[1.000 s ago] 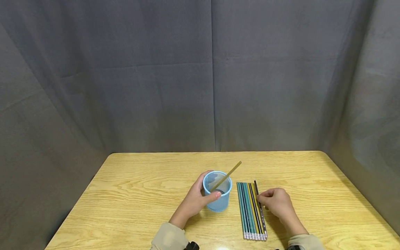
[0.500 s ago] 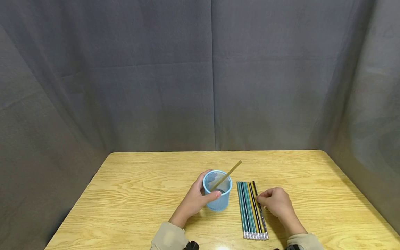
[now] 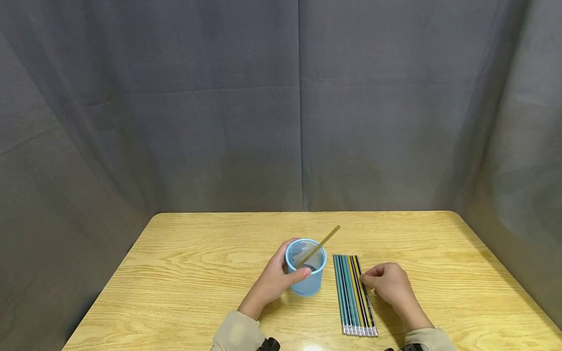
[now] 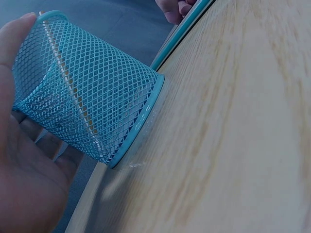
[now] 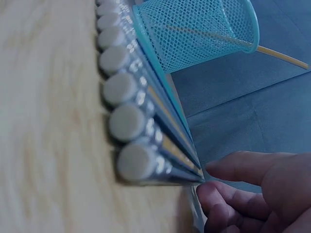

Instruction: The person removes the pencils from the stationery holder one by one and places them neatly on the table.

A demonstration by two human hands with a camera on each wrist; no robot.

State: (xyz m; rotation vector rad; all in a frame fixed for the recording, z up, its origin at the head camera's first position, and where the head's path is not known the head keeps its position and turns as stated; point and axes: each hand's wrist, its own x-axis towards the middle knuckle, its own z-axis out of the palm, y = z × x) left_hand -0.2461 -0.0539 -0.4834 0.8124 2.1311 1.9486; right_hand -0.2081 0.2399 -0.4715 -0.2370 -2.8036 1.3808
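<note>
My left hand [image 3: 275, 280] holds a light-blue mesh pencil cup [image 3: 306, 283] around its side, with the thumb over the front near the rim. One yellow pencil [image 3: 329, 236] leans inside the cup and sticks out to the upper right. To the right of the cup lies a flat row of teal, black and yellow pencils [image 3: 349, 297], eraser ends toward me. My right hand [image 3: 388, 283] pinches the rightmost black pencil [image 3: 369, 309] at about its middle. In the right wrist view, thumb and forefinger meet at that pencil [image 5: 180, 173]; their exact contact is partly hidden.
A light wood-grain table [image 3: 197, 263] carries everything. Grey curtains [image 3: 219, 122] hang behind it and along both sides. White eraser ends [image 5: 127, 121] line up close together in the right wrist view.
The rightmost black pencil has turned from a slant to lie alongside the row, its far end moving left and its eraser end slightly right. The left hand and cup stay put.
</note>
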